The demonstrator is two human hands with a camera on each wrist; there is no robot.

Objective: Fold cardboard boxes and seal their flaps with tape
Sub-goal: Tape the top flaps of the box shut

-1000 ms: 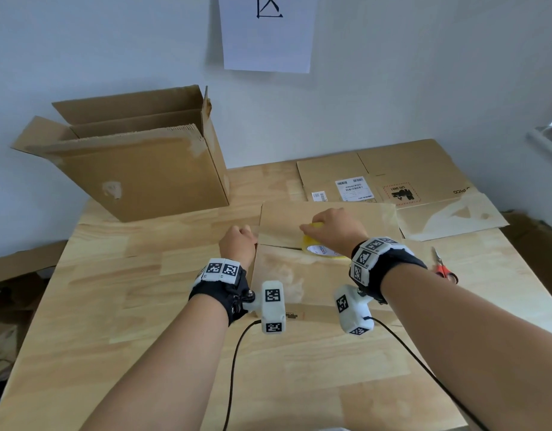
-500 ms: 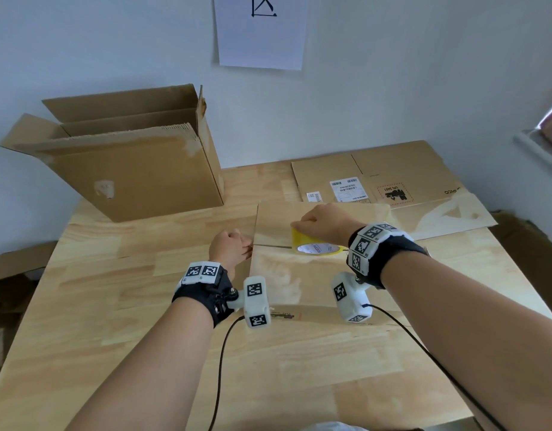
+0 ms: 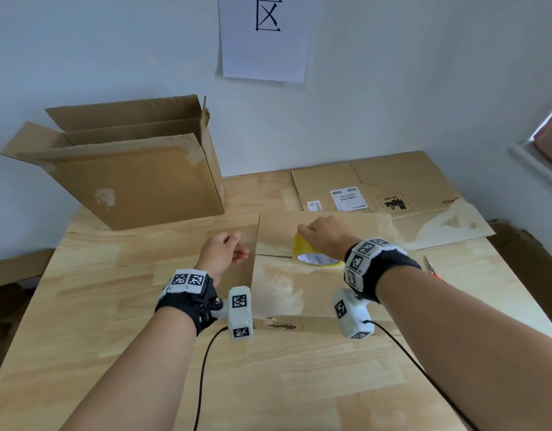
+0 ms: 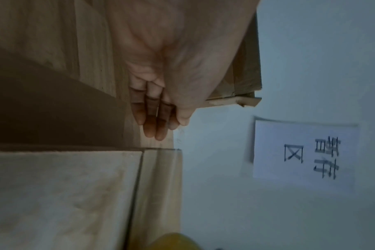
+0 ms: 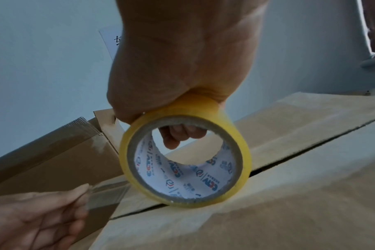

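A closed cardboard box [image 3: 315, 293] lies flat in the middle of the table, its two top flaps meeting at a seam [image 3: 273, 256]. My right hand [image 3: 327, 236] grips a yellow tape roll [image 3: 312, 255] that stands on edge on that seam; in the right wrist view the roll [image 5: 158, 177] rests on the seam with my fingers curled through its core. My left hand [image 3: 225, 251] is just off the box's left edge and pinches the free end of a clear tape strip [image 5: 105, 194] drawn from the roll. The left wrist view shows the left hand's fingers [image 4: 154, 118] held together above the table.
An open, upright cardboard box [image 3: 128, 178] stands at the back left of the wooden table [image 3: 82, 306]. Flattened cardboard sheets [image 3: 386, 188] lie at the back right. Red-handled scissors [image 3: 431, 269] lie to the right of my right wrist. A paper sign [image 3: 265, 35] hangs on the wall.
My left hand has drawn a little to the left, off the box's edge, with the tape end. The right hand and roll have barely shifted on the seam.
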